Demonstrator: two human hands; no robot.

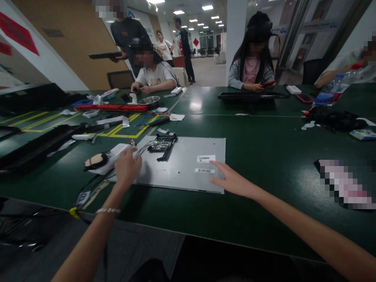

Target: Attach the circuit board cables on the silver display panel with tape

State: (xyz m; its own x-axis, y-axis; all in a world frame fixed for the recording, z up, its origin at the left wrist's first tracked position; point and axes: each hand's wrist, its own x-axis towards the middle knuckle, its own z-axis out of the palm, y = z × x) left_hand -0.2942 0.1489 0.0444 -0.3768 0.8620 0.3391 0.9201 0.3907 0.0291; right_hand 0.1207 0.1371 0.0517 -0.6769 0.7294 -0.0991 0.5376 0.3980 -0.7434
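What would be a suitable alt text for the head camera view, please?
A person's left hand and right hand are at opposite ends of a silver panel, which bears a circuit board and two white labels, on a cluttered green table. Other people sit or stand beyond it.

The room is lit by rectangular ceiling lights (207, 7) at the top of the frame, while the floor (147, 243) at the bottom is left dim. White glare is cast on the green tabletop (264, 137) at upper centre, with a softer bloom at right. The metal panel (188, 160) is covered by pale sheen, dulled by soft shadow beside the left hand (127, 166). The wood-toned wall (73, 23) and glass partition (320, 23) are slanted outward by wide-angle distortion. The barcode label (205, 170) is blurred beyond reading. Several heads (143, 56) at the top are masked by coarse pixel blocks.
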